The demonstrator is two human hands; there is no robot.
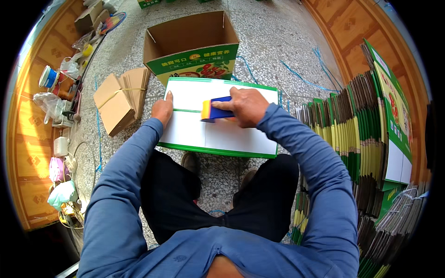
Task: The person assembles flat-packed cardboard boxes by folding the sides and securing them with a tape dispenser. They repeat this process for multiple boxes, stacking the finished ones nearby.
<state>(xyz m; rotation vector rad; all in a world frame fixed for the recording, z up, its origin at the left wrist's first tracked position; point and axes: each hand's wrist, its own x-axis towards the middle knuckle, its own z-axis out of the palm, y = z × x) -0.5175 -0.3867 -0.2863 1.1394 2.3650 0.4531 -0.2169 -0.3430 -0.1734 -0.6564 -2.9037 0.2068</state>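
Observation:
A white carton with green edges (183,129) lies in front of my knees, its closed flaps meeting along a green seam. My left hand (162,109) is closed on the carton's left side, thumb along the top and the other fingers partly hidden. In my right hand (249,107) is a blue hand tool with a yellow end (221,109), held over the seam right of the carton's left edge. The index finger stretches along the tool. Its exact kind I cannot make out, and its underside is hidden.
Beyond the carton stands an open green and brown box (192,51). Flat brown cardboard pieces (116,99), some banded, lie at left. Many folded green cartons (347,125) are stacked at right. Blue strapping (306,82) trails on the speckled floor. Bags and tubs line the left wall.

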